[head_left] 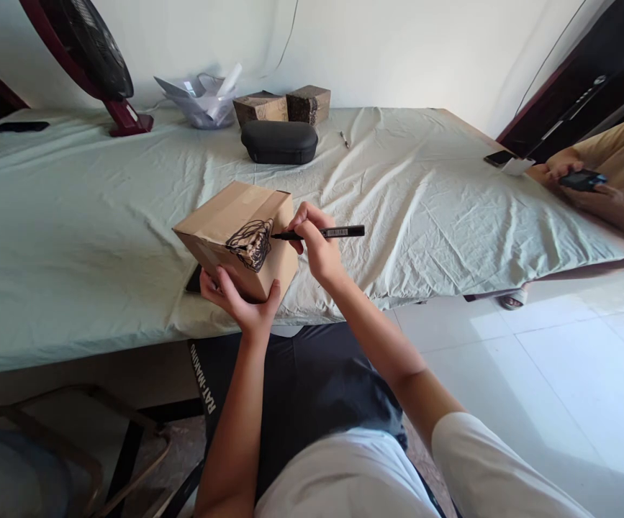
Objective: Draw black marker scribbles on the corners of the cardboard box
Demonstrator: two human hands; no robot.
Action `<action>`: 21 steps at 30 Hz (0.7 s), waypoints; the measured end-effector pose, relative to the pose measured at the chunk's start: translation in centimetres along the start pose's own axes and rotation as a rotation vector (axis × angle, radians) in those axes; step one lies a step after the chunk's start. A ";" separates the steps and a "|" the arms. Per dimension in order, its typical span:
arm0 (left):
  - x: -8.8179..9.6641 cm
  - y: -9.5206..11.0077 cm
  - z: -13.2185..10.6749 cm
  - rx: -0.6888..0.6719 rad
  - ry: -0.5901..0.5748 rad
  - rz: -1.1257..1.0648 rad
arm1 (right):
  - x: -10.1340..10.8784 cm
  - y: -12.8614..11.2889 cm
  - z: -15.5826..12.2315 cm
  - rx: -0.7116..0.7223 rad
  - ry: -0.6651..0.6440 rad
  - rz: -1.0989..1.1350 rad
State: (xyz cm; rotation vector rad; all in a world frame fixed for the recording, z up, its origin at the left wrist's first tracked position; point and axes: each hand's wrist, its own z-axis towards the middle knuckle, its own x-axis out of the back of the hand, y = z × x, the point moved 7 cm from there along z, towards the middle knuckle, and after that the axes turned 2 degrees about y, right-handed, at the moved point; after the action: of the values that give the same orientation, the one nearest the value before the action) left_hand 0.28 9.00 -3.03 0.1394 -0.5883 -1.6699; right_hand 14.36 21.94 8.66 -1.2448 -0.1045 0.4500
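A brown cardboard box sits near the front edge of the cloth-covered table, one corner toward me. Dense black scribbled loops cover that corner, which looks torn or dented. My left hand grips the box low on the near side, thumb on one face and fingers on the other. In my right hand is a black marker, its tip at the edge of the scribble on the right face. Part of a flat black object shows beneath the box by my left fingers.
Farther back stand a black zip case, two cardboard boxes, a clear plastic basket with papers, and a dark red fan. A pen lies behind. At the right, another person's hands hold a dark device.
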 end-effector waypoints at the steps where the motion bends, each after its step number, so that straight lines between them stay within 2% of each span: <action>1: 0.1 0.1 0.0 -0.003 0.002 0.002 | -0.2 0.1 -0.1 0.015 -0.009 0.018; 6: 0.2 -0.1 0.2 0.025 -0.006 0.000 | -0.9 0.8 -0.5 0.072 -0.047 0.066; 12: 0.6 0.2 0.6 0.004 0.019 -0.042 | -1.4 0.2 -1.3 0.153 -0.079 0.162; 17: 0.5 0.2 0.8 0.007 0.014 -0.048 | -2.1 0.7 -1.7 0.129 -0.178 0.240; 19: 0.4 -0.2 0.9 0.024 0.003 -0.072 | -1.8 1.1 -1.8 0.118 -0.192 0.316; 21: 0.3 -0.9 0.9 0.036 -0.023 -0.098 | -0.9 1.5 -2.0 0.116 -0.149 0.368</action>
State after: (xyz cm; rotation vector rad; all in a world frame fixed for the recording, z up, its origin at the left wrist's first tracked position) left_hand -0.96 9.10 -2.59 0.1774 -0.6383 -1.7581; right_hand 13.80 20.17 6.70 -1.1162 0.0256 0.8570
